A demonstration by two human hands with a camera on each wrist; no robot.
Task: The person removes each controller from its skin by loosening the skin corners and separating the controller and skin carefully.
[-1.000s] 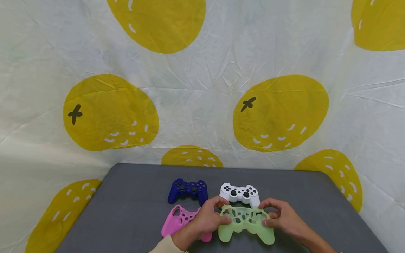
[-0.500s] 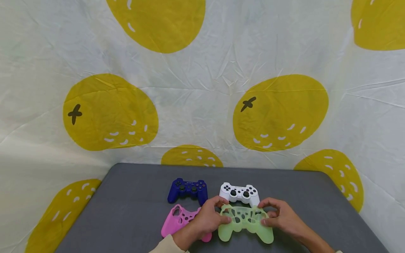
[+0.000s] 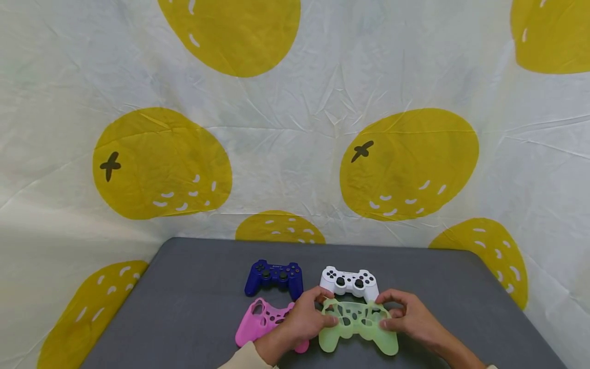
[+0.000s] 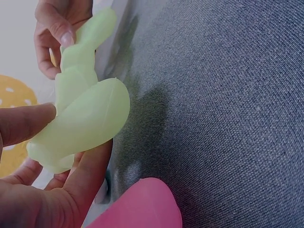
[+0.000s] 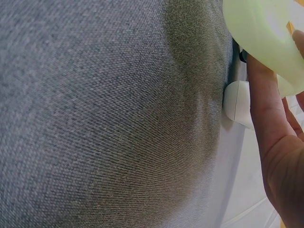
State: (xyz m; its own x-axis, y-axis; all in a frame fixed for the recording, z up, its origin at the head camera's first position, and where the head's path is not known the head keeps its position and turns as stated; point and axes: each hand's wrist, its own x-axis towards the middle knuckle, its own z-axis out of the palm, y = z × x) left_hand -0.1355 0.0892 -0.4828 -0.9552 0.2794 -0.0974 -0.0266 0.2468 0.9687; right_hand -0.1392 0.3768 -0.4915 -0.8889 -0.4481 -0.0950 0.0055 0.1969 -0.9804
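Observation:
Between both hands is a pale green silicone controller cover (image 3: 356,319), its button and stick holes facing up. My left hand (image 3: 306,319) pinches its left shoulder, thumb on the front and fingers behind the top edge. On the opposite shoulder, my right hand (image 3: 407,315) pinches it the same way. The left wrist view shows the cover (image 4: 90,114) held above the grey cloth, casting a shadow there. Just behind it lies a white game controller (image 3: 349,282), whose grip end (image 5: 237,102) appears beyond the right hand's fingers. A pink controller cover (image 3: 253,325) lies under my left forearm, partly hidden by it.
A dark blue game controller (image 3: 274,278) lies at the back, left of the white one. Everything rests on a grey cloth-covered table (image 3: 193,292). Behind its far edge hangs a white curtain (image 3: 286,169) printed with yellow fruit.
Hardly anything differs: the green cover's right grip has shifted very slightly inward. Both hands keep their hold, and the controllers and pink cover stay where they were.

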